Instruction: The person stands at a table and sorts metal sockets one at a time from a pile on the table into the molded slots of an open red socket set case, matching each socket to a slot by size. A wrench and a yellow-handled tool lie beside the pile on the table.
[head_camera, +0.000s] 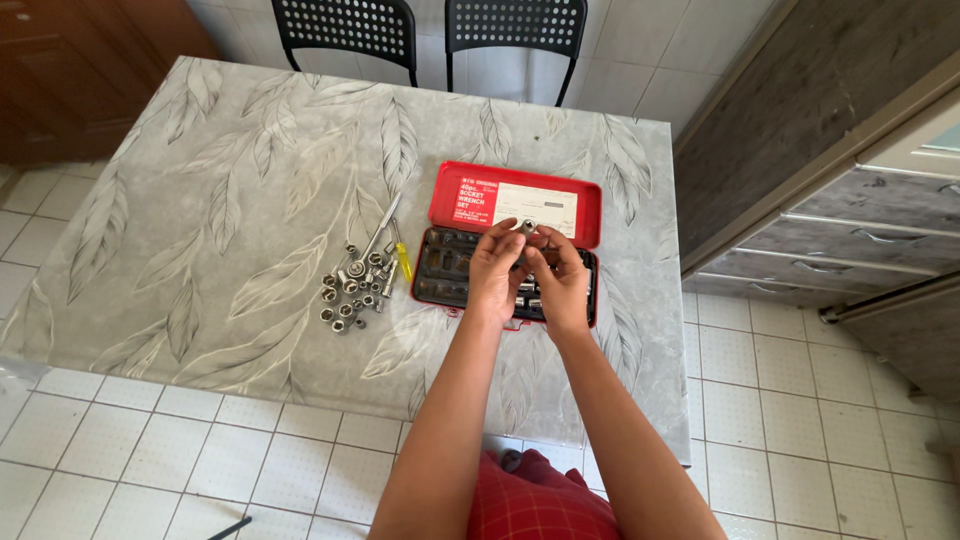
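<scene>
A red tool case (455, 200) lies on a grey leaf-patterned table (200, 180), beside silver sockets (350, 295).

Red tool case (437, 292) open on table, w/ white rect. label (535, 209) inside lid.

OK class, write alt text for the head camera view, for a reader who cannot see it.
Two bare hands, left hand and right hand, hold a small metal socket together above an open red tool case. The case lies on a leaf-patterned table, with loose sockets and a ratchet handle beside it.
</scene>
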